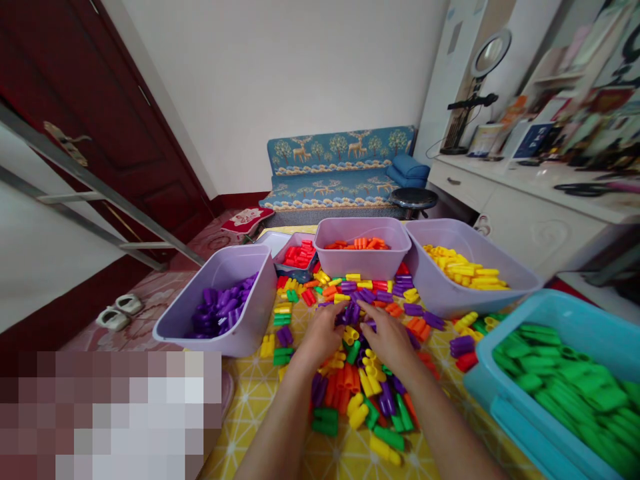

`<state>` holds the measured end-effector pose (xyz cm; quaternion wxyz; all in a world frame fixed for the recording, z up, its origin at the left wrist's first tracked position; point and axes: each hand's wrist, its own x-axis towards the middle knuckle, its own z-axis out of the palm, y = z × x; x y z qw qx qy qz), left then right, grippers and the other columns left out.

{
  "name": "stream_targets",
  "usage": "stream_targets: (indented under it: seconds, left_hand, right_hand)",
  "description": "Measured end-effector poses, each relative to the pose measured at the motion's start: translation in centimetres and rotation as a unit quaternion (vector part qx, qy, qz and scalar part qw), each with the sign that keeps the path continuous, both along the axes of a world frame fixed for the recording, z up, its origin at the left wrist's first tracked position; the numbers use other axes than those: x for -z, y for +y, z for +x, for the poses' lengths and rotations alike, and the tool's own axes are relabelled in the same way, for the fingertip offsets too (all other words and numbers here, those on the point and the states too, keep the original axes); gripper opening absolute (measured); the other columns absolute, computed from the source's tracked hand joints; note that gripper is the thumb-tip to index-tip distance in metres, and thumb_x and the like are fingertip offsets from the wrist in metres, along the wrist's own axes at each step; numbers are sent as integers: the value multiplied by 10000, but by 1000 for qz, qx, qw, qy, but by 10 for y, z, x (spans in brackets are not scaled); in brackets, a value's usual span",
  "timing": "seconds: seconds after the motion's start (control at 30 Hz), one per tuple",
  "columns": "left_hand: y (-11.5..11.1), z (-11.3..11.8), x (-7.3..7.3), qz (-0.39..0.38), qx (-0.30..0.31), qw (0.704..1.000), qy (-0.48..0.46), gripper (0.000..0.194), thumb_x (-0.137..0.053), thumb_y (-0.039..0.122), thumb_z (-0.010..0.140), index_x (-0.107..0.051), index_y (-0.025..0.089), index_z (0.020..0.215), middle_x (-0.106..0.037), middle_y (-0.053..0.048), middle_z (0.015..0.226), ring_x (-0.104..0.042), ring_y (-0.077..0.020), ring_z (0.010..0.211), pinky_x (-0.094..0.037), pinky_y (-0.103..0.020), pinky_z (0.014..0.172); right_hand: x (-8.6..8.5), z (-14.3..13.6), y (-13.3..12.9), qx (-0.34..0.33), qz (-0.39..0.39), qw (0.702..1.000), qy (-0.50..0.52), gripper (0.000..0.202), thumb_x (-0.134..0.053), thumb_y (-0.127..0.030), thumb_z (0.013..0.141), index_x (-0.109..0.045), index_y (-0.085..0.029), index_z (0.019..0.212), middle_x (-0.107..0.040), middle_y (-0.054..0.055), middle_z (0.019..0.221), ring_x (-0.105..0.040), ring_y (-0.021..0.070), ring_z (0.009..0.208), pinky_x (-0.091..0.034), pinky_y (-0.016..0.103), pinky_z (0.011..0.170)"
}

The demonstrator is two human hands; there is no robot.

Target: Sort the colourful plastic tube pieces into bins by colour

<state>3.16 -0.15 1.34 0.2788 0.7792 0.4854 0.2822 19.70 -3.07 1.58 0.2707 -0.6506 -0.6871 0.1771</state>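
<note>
On my feed, the left hand [325, 328] and right hand [385, 330] curl beside a glossy purple twin-tube piece [352, 313] on the yellow tablecloth [250, 413]; I can't tell whether either grips it. Its long axis runs roughly forward. The blue box's [534, 139] white lettering is blurred.

Left hand [324, 331] and right hand [389, 335]: fingertips partly hidden among purple pieces [353, 311]; grip unreadable. Both forearms [283, 410] cut off at near edge. Teal tub [481, 373] cut off at right, metal ladder [85, 175] at left, door [115, 113] at far left. Small items [583, 130] on right-hand dresser [565, 223] blurred. Pixel block [140, 420], near left, masks what lies behind.
</note>
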Motion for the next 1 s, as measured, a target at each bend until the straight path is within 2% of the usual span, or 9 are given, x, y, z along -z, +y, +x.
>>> stream_targets:
  seconds: [0.17, 0.3, 0.4, 0.53, 0.67, 0.77, 0.87, 0.93, 1.0]
  left_hand:
    - [2, 4, 8, 0, -1, 998, -61, 639, -537, 13, 660, -538, 185, 1276, -639, -79, 1123, -583, -203, 944, -464, -365, 897]
    - [0, 5, 0, 2, -17, 995, -98, 562, -622, 75, 675, -567, 165, 1227, -623, -79, 1016, -558, -156, 758, -486, -307, 753]
    - [-1, 5, -8, -16, -24, 988, -149, 538, -692, 173, 683, -562, 158, 1204, -615, -81, 1021, -552, -136, 712, -476, -270, 680]
    - [-2, 7, -9, -71, -23, 972, -223, 405, -712, 272, 684, -573, 156, 1046, -625, -15, 825, -558, -119, 652, -445, -217, 591]
    - [-2, 7, -13, -114, -38, 955, -272, 277, -690, 237, 667, -535, 160, 883, -593, 26, 725, -564, -104, 618, -448, -199, 581]
    - [-2, 0, -30, -109, -90, 939, -315, 288, -692, 241, 649, -517, 167, 866, -584, 32, 726, -571, -102, 615, -456, -198, 584]
    - [-7, -18, -60, -47, -143, 927, -342, 326, -688, 301, 674, -530, 176, 930, -609, 15, 798, -587, -107, 642, -458, -197, 578]
    - [-13, -35, -81, 35, -194, 931, -308, 362, -683, 326, 687, -548, 182, 991, -628, -1, 825, -585, -113, 642, -451, -195, 558]
    - [-20, -54, -98, 142, -283, 920, -230, 407, -683, 323, 688, -562, 193, 1054, -627, -1, 816, -573, -113, 613, -442, -199, 541]
  right_hand:
    - [1, -1, 0, -52, 18, 996, 63, 527, -501, -99, 752, -584, -276, 1242, -629, 38, 1222, -571, 209, 1130, -423, 369, 984]
    - [-2, -3, 0, -60, 56, 982, 171, 420, -492, -136, 776, -639, -260, 1149, -663, 18, 1157, -593, 183, 1079, -440, 344, 963]
    - [-7, -4, 0, -51, 83, 965, 245, 387, -494, -168, 790, -634, -251, 1141, -666, 24, 1129, -606, 178, 1034, -451, 343, 944]
    - [-9, -7, 1, -31, 44, 936, 349, 354, -536, -258, 801, -614, -215, 1143, -678, 49, 994, -636, 184, 910, -503, 331, 825]
    - [-2, -7, 3, -33, 11, 911, 412, 342, -590, -335, 777, -630, -188, 1083, -681, 69, 987, -639, 199, 924, -503, 331, 816]
    - [4, -5, 5, -26, -8, 914, 405, 327, -603, -356, 755, -647, -176, 1024, -699, 76, 952, -656, 210, 888, -512, 343, 795]
    - [8, -2, 6, -16, -23, 932, 360, 288, -598, -352, 738, -666, -170, 950, -713, 81, 915, -671, 222, 832, -521, 361, 769]
    - [9, -1, 6, -15, -18, 942, 334, 275, -591, -348, 738, -672, -170, 932, -714, 85, 918, -673, 228, 834, -521, 365, 769]
    - [9, -2, 6, -19, -7, 947, 320, 270, -585, -342, 745, -676, -171, 933, -713, 86, 928, -672, 226, 843, -522, 357, 771]
